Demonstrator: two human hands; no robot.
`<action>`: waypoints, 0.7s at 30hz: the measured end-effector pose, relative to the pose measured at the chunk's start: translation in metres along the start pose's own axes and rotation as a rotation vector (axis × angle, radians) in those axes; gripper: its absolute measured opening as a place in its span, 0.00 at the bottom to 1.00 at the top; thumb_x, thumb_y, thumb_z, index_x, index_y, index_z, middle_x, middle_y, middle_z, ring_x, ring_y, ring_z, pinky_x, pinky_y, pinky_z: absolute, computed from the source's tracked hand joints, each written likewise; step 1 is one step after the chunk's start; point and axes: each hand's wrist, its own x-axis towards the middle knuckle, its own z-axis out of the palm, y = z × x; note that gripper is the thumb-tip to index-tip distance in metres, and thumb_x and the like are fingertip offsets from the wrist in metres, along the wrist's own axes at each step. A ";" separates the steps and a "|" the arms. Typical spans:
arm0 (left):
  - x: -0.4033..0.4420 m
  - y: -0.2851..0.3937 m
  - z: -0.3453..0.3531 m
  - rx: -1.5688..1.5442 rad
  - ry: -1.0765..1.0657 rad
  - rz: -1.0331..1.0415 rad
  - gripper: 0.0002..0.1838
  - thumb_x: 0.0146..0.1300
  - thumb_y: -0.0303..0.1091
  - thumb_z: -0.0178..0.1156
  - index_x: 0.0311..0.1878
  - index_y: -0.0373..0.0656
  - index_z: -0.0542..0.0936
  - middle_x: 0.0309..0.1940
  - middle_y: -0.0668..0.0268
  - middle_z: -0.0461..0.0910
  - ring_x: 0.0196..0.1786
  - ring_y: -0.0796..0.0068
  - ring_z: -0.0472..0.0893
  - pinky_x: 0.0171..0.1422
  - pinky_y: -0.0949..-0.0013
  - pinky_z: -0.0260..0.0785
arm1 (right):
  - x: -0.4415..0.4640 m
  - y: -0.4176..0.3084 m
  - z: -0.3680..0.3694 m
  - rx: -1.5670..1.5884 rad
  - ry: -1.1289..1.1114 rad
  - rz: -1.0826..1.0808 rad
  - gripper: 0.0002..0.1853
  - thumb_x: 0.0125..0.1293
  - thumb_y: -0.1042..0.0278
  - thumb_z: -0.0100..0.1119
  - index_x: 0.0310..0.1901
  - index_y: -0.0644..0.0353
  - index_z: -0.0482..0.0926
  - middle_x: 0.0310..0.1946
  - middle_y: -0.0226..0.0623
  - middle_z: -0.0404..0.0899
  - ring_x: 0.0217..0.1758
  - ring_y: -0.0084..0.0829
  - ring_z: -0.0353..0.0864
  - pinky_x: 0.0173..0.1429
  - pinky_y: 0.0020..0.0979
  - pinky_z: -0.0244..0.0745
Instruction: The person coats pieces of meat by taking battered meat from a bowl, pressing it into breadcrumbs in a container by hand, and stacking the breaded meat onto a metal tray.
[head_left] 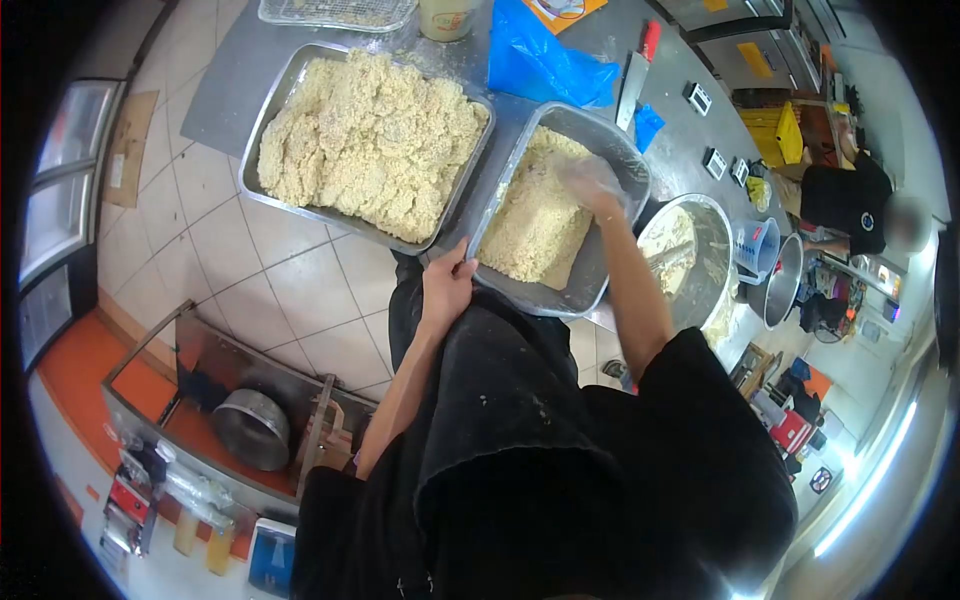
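My left hand [447, 288] is closed at the near left corner of a grey tub [594, 287], its fingers and thumb at the rim. Inside the tub lies a heap of pale yellow crumb coating [535, 235]. Over the far part of this heap is my right hand [592, 187], in a clear plastic glove. Motion smears its fingers, so whether they hold anything is hidden. Left of the tub, a metal tray [250, 180] is piled with crumb-coated pieces [370, 140].
Right of the tub stands a steel bowl [712, 215] with pale batter or flour. A knife [634, 85] with a red handle, a blue plastic bag [545, 60] and small timers [698, 98] lie on the steel table [225, 110]. Another person [845, 200] stands at the far right.
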 end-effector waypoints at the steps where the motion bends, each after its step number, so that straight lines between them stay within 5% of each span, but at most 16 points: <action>1: -0.001 -0.001 0.000 0.016 0.002 0.018 0.22 0.62 0.28 0.60 0.61 0.42 0.75 0.24 0.61 0.78 0.26 0.82 0.75 0.34 0.71 0.72 | -0.002 0.005 -0.011 0.137 -0.271 -0.057 0.32 0.63 0.50 0.55 0.63 0.64 0.67 0.58 0.50 0.73 0.59 0.45 0.73 0.62 0.39 0.68; 3: 0.003 -0.005 0.000 0.043 0.007 0.062 0.23 0.62 0.28 0.60 0.61 0.42 0.75 0.24 0.63 0.78 0.26 0.82 0.74 0.33 0.71 0.72 | -0.007 0.029 0.054 0.043 0.099 -0.294 0.33 0.59 0.47 0.60 0.58 0.65 0.71 0.54 0.53 0.76 0.56 0.45 0.76 0.60 0.41 0.69; 5: 0.006 -0.013 -0.001 0.158 0.027 0.184 0.23 0.62 0.27 0.60 0.61 0.42 0.75 0.25 0.62 0.79 0.26 0.82 0.75 0.31 0.71 0.73 | -0.015 0.037 0.065 0.040 0.198 -0.438 0.32 0.56 0.46 0.62 0.54 0.66 0.75 0.49 0.54 0.79 0.53 0.43 0.78 0.60 0.43 0.68; 8: 0.016 -0.035 -0.001 0.260 0.083 0.346 0.23 0.62 0.27 0.60 0.61 0.41 0.75 0.26 0.62 0.80 0.26 0.81 0.76 0.30 0.72 0.73 | -0.033 0.039 0.031 0.049 -0.004 -0.496 0.30 0.55 0.45 0.62 0.50 0.65 0.79 0.42 0.55 0.81 0.51 0.42 0.80 0.60 0.42 0.68; 10: 0.014 -0.029 0.000 0.217 0.071 0.313 0.23 0.62 0.27 0.59 0.62 0.41 0.75 0.27 0.62 0.81 0.25 0.80 0.78 0.29 0.72 0.74 | -0.031 0.055 0.011 -0.120 -0.042 -0.501 0.28 0.55 0.46 0.63 0.47 0.64 0.81 0.39 0.56 0.82 0.49 0.43 0.81 0.58 0.41 0.70; 13: 0.005 -0.010 0.000 0.077 0.002 0.142 0.22 0.63 0.26 0.59 0.62 0.41 0.75 0.28 0.61 0.81 0.24 0.79 0.79 0.28 0.72 0.74 | -0.084 0.045 -0.022 0.058 0.198 -0.408 0.31 0.54 0.45 0.62 0.47 0.68 0.78 0.34 0.56 0.81 0.37 0.51 0.81 0.45 0.43 0.75; 16: 0.006 -0.012 0.000 0.020 -0.018 0.114 0.22 0.64 0.25 0.58 0.62 0.41 0.74 0.28 0.62 0.80 0.23 0.79 0.79 0.26 0.73 0.75 | -0.135 0.020 -0.019 0.028 0.527 -0.514 0.19 0.57 0.54 0.60 0.38 0.63 0.82 0.33 0.55 0.81 0.34 0.50 0.81 0.43 0.43 0.73; 21: 0.007 -0.019 0.002 -0.084 -0.026 0.071 0.21 0.65 0.25 0.57 0.62 0.41 0.74 0.28 0.64 0.79 0.22 0.81 0.78 0.26 0.74 0.75 | -0.088 0.044 0.062 0.319 0.250 -0.183 0.21 0.60 0.54 0.58 0.46 0.64 0.79 0.39 0.52 0.81 0.41 0.47 0.81 0.48 0.41 0.75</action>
